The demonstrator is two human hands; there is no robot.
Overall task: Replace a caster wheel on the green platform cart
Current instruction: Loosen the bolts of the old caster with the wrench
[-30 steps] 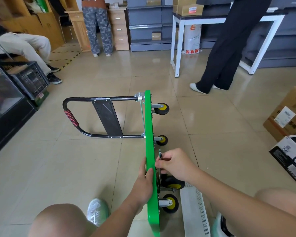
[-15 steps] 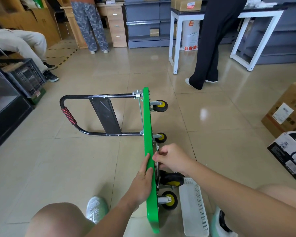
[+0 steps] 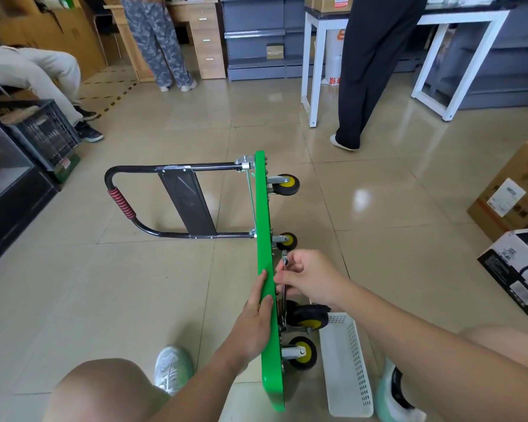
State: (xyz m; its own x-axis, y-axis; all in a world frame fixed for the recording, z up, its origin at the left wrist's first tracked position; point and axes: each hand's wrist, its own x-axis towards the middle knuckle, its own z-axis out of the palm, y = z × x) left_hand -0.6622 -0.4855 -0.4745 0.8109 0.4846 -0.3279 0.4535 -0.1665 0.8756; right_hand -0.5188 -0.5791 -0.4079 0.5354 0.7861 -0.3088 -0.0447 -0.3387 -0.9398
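The green platform cart (image 3: 264, 214) stands on its side edge on the floor, its black handle (image 3: 153, 202) folded out to the left. Black casters with yellow hubs stick out to the right: one far (image 3: 288, 184), a small one (image 3: 287, 240), a large one (image 3: 309, 318) and a near one (image 3: 302, 352). My left hand (image 3: 256, 315) rests flat against the deck's upper edge, thumb on top. My right hand (image 3: 308, 278) pinches a slim metal wrench (image 3: 284, 269) held against the cart's underside above the large caster.
A white perforated basket (image 3: 346, 363) lies on the floor right of the cart. Cardboard boxes (image 3: 512, 193) and a black-and-white box (image 3: 518, 266) sit at the right. A black crate (image 3: 40, 132) stands left. People stand and sit at the back by a white table (image 3: 314, 71).
The view has shifted slightly. My right hand has stayed at the wrench on the underside, moving a little; my left hand keeps steadying the deck edge.
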